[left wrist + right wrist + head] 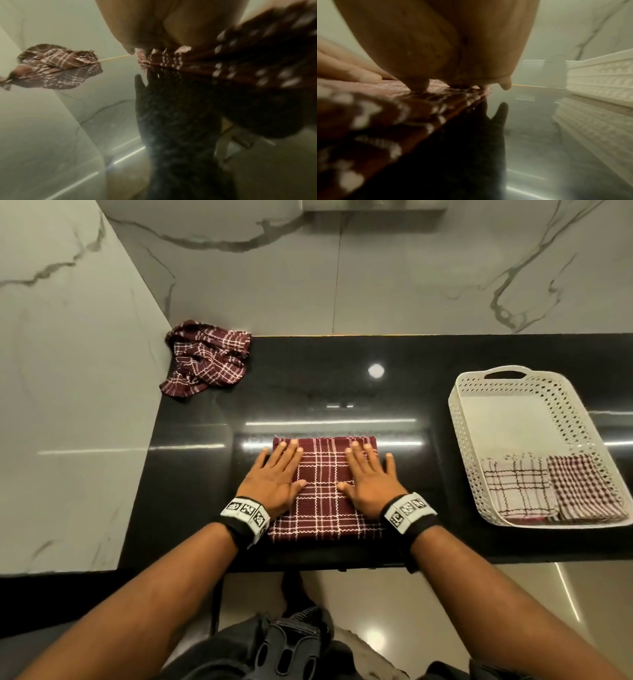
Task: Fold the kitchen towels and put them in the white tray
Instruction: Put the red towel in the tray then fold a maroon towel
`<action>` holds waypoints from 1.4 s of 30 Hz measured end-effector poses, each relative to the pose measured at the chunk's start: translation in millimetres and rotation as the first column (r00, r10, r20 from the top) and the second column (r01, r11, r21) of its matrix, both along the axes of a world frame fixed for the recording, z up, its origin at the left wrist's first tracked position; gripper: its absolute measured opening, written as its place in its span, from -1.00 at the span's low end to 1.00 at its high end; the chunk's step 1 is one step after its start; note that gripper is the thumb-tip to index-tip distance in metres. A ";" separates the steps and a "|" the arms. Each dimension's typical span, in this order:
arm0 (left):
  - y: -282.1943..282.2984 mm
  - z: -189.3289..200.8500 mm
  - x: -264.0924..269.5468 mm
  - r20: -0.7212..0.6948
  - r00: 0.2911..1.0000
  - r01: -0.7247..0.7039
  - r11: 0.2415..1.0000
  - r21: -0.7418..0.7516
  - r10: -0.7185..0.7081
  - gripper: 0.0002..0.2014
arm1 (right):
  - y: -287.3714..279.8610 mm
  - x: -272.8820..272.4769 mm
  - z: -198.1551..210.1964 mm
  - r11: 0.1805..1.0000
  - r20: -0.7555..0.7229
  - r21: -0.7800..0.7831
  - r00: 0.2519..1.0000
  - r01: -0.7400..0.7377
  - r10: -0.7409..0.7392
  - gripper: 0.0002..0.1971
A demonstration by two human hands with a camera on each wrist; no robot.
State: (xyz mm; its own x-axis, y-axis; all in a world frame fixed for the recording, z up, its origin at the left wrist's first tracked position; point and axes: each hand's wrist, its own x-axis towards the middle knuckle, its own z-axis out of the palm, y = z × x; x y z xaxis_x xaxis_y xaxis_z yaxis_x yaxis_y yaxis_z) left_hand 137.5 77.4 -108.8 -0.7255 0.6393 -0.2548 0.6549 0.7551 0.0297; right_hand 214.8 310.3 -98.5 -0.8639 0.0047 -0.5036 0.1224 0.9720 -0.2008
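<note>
Forearms with marker bands at the wrists reach in from the near edge toward the work. Fingers (289, 451) of the left hand (274, 481) lie straight and spread, pressing flat on the maroon checked towel (323, 501); the right hand (371, 477) mirrors it, fingers extended, grasping nothing. Both palms rest on the far half of the cloth, thumbs pointing inward toward each other.

The towel lies folded on the black tabletop (342, 392) near its front edge, a rectangle whose long axis runs away from the person, far edge square to the wall. A crumpled towel (205, 359) waits at the far left corner. To the right, well apart, stands the white tray (459, 419), holding two folded towels (520, 487) side by side at its near end.

Judged step: smoothing a fold before the next fold or transfer.

Risks: the glossy tabletop may let the cloth slide under uneven pressure, skewing the edges; lifting from one side could let the layers fall open before the towel reaches the tray.
</note>
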 end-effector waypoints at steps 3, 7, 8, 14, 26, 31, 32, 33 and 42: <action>-8.7 9.3 10.5 -0.001 0.997 -0.078 0.997 0.005 0.078 -0.35 | 15.4 16.7 9.6 0.972 -0.020 0.147 0.983 0.184 -0.183 -0.25; 17.7 12.9 33.6 -0.007 0.999 0.034 0.993 0.113 -0.033 -0.37 | -21.8 24.1 19.3 0.996 -0.175 -0.036 0.981 0.078 -0.084 -0.29; 24.8 9.5 40.3 0.004 0.997 0.075 0.993 0.094 -0.076 -0.35 | -31.6 25.9 16.6 0.994 -0.153 -0.106 0.988 0.020 -0.036 -0.29; -10.7 -7.5 57.4 -0.001 0.993 -0.115 0.993 0.004 0.115 -0.23 | 1.1 51.9 -8.8 0.999 -0.045 -0.035 0.999 -0.025 0.023 -0.22; 3.4 -6.5 117.4 -0.008 0.985 -0.174 0.985 0.011 0.174 -0.19 | -37.3 102.7 -9.5 0.995 -0.146 -0.074 0.988 -0.063 0.052 -0.02; -40.3 -20.5 143.9 -0.042 0.988 -0.144 0.987 0.074 0.147 -0.04 | -1.3 134.6 -20.1 0.989 -0.179 -0.003 0.973 -0.148 0.145 0.15; -44.7 -22.2 151.3 -0.048 0.992 -0.114 0.991 0.069 0.118 -0.05 | 2.6 142.7 -21.4 0.983 -0.193 0.017 0.964 -0.183 0.183 0.13; -47.5 -22.8 159.9 -0.060 0.993 -0.099 0.992 0.075 0.103 -0.05 | 5.8 151.2 -23.9 0.979 -0.220 0.036 0.953 -0.203 0.206 0.08; -60.6 -9.1 190.8 0.094 0.969 -0.240 0.787 0.569 0.227 -0.43 | 17.9 192.2 -25.2 0.926 -0.525 -0.372 0.838 -0.067 -0.150 -0.55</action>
State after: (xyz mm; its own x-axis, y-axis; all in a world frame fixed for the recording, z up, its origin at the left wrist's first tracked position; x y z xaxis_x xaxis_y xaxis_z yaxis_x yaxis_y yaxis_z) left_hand 328.3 16.8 -117.9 -0.8705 0.4844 0.0870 0.4555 0.7260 0.5152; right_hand 407.0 328.2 -123.6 -0.9970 -0.0406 0.0661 -0.0715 0.8119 -0.5795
